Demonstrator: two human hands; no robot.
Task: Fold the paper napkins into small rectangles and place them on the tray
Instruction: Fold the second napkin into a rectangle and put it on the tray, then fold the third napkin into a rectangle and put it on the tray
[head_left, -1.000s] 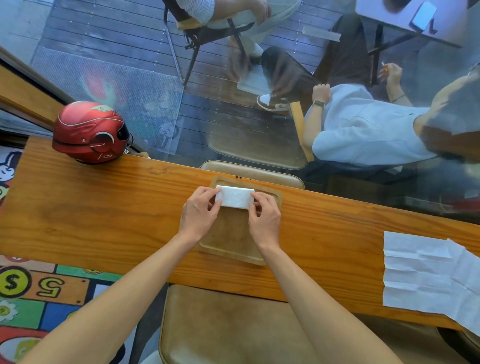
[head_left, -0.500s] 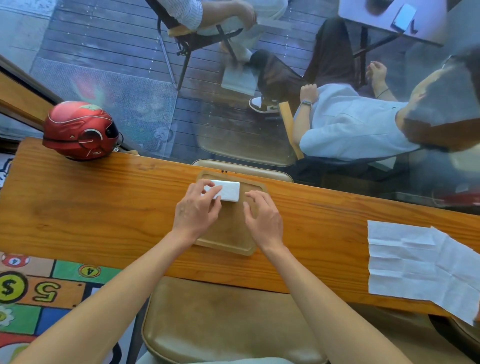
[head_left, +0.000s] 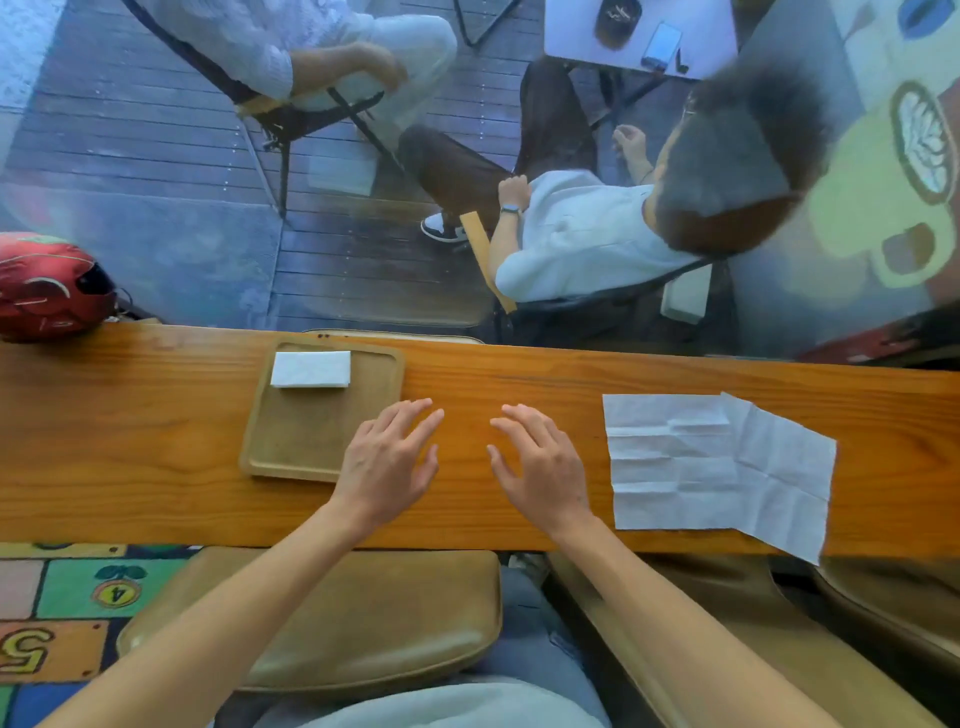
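A folded white napkin (head_left: 310, 369) lies as a small rectangle at the far end of the wooden tray (head_left: 291, 452). To the right on the wooden counter (head_left: 130, 441) lie unfolded white napkins (head_left: 711, 462), creased and overlapping, one corner hanging past the near edge. My left hand (head_left: 387, 460) hovers with fingers spread over the tray's near right corner and holds nothing. My right hand (head_left: 540, 467) is spread over bare wood between the tray and the flat napkins, also holding nothing.
A red helmet (head_left: 49, 286) sits at the counter's far left. A glass pane runs along the far edge, with people seated beyond it. Tan padded stools (head_left: 332, 623) stand below the near edge.
Both hands let go of the folded napkin, left it on the tray and drew back to the right. The view has swung right, bringing the flat napkins closer to centre.
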